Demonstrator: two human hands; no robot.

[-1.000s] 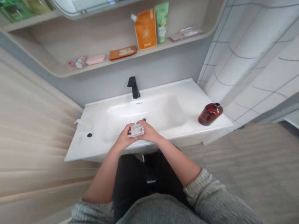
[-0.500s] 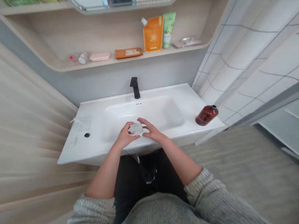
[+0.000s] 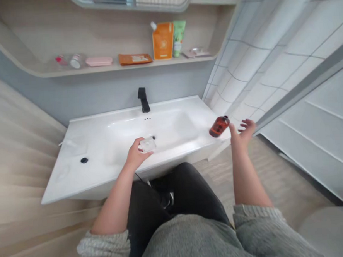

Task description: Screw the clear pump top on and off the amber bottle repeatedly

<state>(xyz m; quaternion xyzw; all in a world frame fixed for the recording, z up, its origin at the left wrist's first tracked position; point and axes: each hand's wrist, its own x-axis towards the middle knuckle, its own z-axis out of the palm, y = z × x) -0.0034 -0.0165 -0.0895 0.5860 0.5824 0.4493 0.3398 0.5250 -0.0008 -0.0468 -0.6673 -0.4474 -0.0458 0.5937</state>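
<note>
My left hand (image 3: 136,155) grips a small clear, boxy container (image 3: 148,145) by its left side, above the front of the white sink (image 3: 171,130). What the container holds, if anything, is too small to make out. Off to the right, my right hand (image 3: 242,135) is open with its fingers apart, close to the amber bottle (image 3: 219,126). That bottle has no cap on its dark neck and stands on the sink's right ledge. A narrow gap seems to lie between the bottle and my thumb.
A black faucet (image 3: 143,100) rises behind the basin. Above it, a shelf (image 3: 106,69) bears an orange pouch (image 3: 163,41), a green tube (image 3: 179,38), a pink case (image 3: 99,61) and an orange packet (image 3: 135,59). A black plug hole (image 3: 84,160) marks the left ledge. A curtain hangs at left.
My right hand has left the clear container and swung right to beside the amber bottle. My left hand keeps hold of the container. The whole view has turned to the right.
</note>
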